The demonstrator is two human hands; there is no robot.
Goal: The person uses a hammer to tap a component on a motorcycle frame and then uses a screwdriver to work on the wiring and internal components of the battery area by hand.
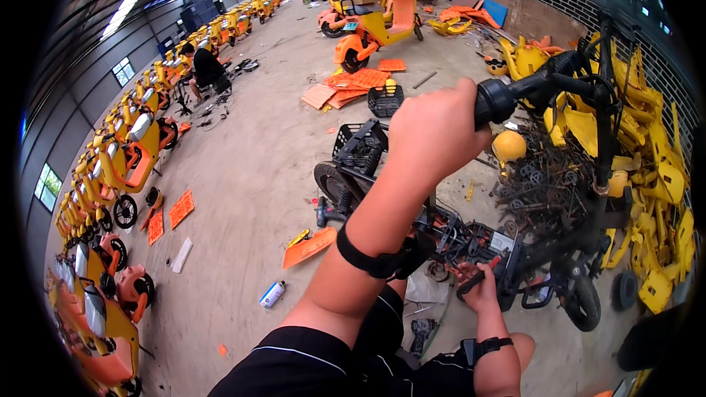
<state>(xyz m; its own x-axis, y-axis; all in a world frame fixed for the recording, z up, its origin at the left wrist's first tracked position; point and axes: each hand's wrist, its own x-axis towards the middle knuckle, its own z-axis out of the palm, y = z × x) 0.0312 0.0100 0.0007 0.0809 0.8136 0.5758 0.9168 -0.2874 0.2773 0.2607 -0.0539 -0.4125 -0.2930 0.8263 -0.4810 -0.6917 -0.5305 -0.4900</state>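
Note:
My left hand (435, 126) is closed around the black handlebar grip (494, 101) of a stripped-down scooter. The scooter's bare dark frame (463, 239) stands in front of me, with wiring and parts exposed in its middle. Its black handlebar stem (604, 129) rises on the right, above a small black wheel (581, 305). Low down beside the frame, my right hand (479, 290) is closed on a black-handled hand tool (471, 283); its working end is too small to make out. A bit of red shows by the fingers.
A cordless drill (421, 332) lies by my legs, a spray can (272, 294) to the left. Metal parts (548, 184) and yellow panels (665, 250) are heaped right. Orange panels (346, 88) lie ahead, near a yellow scooter (379, 26). Scooters line the left; a person (208, 70) sits there.

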